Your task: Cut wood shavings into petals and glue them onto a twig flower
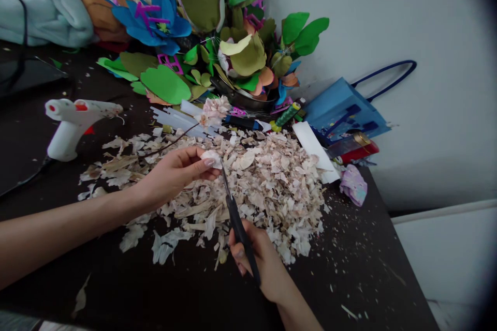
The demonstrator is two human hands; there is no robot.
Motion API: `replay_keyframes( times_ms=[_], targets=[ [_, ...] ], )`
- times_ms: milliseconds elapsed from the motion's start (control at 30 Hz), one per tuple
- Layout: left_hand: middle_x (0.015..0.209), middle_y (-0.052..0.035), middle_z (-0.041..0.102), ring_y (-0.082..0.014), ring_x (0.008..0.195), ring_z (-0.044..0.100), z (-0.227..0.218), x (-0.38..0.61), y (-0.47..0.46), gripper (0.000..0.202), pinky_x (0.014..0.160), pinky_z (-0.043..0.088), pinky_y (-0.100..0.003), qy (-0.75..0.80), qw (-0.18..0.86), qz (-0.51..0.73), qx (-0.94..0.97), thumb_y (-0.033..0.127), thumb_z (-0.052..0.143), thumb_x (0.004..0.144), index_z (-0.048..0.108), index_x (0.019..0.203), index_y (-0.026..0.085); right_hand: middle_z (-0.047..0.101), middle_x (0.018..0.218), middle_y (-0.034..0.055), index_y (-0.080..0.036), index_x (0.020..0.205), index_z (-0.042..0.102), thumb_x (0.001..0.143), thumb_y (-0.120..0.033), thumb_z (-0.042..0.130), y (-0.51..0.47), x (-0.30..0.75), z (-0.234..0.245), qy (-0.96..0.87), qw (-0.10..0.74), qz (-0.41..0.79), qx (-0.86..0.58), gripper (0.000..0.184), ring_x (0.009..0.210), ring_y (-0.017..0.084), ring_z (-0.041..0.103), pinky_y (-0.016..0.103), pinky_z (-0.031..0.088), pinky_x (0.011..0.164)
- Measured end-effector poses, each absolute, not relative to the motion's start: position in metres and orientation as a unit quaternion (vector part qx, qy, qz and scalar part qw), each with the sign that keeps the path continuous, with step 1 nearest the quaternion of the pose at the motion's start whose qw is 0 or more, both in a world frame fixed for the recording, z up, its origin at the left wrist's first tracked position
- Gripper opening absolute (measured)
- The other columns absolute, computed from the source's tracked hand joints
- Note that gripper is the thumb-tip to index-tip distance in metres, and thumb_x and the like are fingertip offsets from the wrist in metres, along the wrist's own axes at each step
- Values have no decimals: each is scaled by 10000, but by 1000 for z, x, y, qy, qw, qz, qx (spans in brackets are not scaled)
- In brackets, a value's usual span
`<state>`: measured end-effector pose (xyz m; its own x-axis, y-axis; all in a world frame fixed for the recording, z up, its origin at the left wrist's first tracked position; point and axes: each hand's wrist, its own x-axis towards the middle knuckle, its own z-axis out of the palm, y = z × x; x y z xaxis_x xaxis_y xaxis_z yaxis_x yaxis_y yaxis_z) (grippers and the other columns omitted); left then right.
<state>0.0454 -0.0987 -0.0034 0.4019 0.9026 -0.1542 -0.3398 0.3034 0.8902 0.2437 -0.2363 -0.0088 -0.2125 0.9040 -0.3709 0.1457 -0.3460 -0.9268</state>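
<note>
Scissors (237,220) are gripped in the closed right hand (260,261), tips touching a pale husk flake (212,157). This flake is pinched by the left hand (174,173) over the scrap pile (279,181).

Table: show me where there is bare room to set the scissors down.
Bare dark table lies at the near edge between both forearms, and right of the scrap pile toward the right edge, lightly flecked. Crowded: the pile itself, and the back with glue gun, paper flowers and blue bag.
</note>
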Motion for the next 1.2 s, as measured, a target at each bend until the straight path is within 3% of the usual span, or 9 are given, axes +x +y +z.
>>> replay_keyframes(
  times_ms=[433,667,900,1200],
  targets=[
    [741,-5,729,-127,726,698,-5,43,-97,263,744,569,-239,333,735,404,432,396,797,730,645,741,181,456,629,-28,-182,847,539,788,-745,543,-235,245,-1,-528,285,590,-541,566,528,107,426,228,349,500],
    [741,-4,730,-135,730,700,-5,42,-96,249,755,569,-252,332,734,403,436,397,788,738,648,746,190,418,613,-48,-185,803,507,752,-749,588,-233,242,2,-485,300,622,-536,572,497,91,386,224,330,479],
    [733,-7,721,-152,738,703,-4,43,-96,248,778,574,-291,338,726,407,440,386,779,741,626,733,191,432,618,-43,-187,810,520,821,-668,580,-234,245,-3,-511,292,598,-544,485,495,92,399,226,350,490],
    [746,-2,728,-136,733,701,-4,42,-97,227,763,568,-259,338,719,408,449,374,765,765,630,750,193,468,627,-26,-190,818,551,793,-679,602,-236,246,-6,-516,287,574,-567,492,541,122,461,236,384,515]
  ],
)
